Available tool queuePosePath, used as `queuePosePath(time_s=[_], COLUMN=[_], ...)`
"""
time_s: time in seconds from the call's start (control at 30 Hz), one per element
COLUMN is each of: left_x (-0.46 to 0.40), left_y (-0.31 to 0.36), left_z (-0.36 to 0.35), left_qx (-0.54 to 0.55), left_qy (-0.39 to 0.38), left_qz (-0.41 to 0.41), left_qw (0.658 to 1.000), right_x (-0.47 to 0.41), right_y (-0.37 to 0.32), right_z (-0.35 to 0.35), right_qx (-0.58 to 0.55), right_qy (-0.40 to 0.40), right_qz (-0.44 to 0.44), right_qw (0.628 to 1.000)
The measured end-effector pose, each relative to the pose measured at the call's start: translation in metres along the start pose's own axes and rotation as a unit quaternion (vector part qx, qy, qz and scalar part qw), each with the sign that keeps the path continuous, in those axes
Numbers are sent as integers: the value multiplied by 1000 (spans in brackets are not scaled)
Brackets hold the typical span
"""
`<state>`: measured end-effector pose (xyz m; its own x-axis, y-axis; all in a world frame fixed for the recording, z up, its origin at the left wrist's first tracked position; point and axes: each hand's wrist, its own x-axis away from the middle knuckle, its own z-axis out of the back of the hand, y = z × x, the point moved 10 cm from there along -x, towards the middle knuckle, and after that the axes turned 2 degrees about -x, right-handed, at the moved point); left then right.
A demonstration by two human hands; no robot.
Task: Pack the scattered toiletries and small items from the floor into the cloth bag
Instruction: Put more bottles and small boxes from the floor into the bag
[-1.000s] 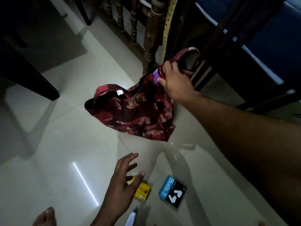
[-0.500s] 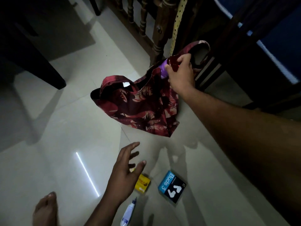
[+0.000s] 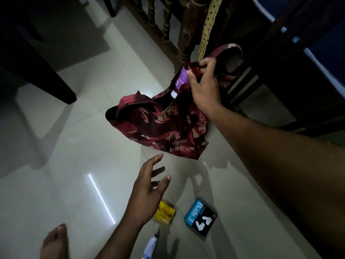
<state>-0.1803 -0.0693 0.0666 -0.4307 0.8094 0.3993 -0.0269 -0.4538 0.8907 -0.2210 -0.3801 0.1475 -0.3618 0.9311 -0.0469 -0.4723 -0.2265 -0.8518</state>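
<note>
At bag (image 3: 164,128) mouth: right hand (image 3: 203,85) grips purple bottle (image 3: 182,77); left hand (image 3: 147,189) empty, fingers spread.

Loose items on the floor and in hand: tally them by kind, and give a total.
Boxes on the floor: 2, a yellow box and a blue-and-black Buds 3 box
Tubes on the floor: 1, a white tube
Bottles: 1, a purple-labelled bottle in the right hand at the cloth bag
Total: 4

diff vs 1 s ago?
The right hand has pushed the purple bottle deeper into the cloth bag's mouth, still gripping it. The left hand stays open above the yellow box; the Buds box and white tube are unmoved.
</note>
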Motion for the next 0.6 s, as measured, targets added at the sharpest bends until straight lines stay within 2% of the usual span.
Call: queuePosePath(time_s=[0.1, 0.23, 0.33, 0.47, 0.53, 0.6], left_x=[-5, -11, -14, -15, -6, 8], left_y=[3, 3, 2, -3, -20, -47], left_z=[0, 0, -2, -3, -4, -4], left_qx=[1, 5, 4, -4, -8, -32], left_qy=[0, 2, -2, -16, -28, -27], left_qz=[-4, -9, -10, -4, 31, 73], left_qw=[1000, 1000, 1000, 1000, 999, 996], right_x=[1, 7, 19, 55, 92, 141], right_y=[13, 6, 5, 4, 30, 84], right_z=[-11, -10, 3, 40, 53, 49], right_qx=[57, 146, 153, 95, 62, 56], right_qy=[-70, -118, -106, -33, -12, -56], right_qz=[-36, -4, 9, 23, -12, -98], right_qw=[995, 982, 983, 995, 998, 992])
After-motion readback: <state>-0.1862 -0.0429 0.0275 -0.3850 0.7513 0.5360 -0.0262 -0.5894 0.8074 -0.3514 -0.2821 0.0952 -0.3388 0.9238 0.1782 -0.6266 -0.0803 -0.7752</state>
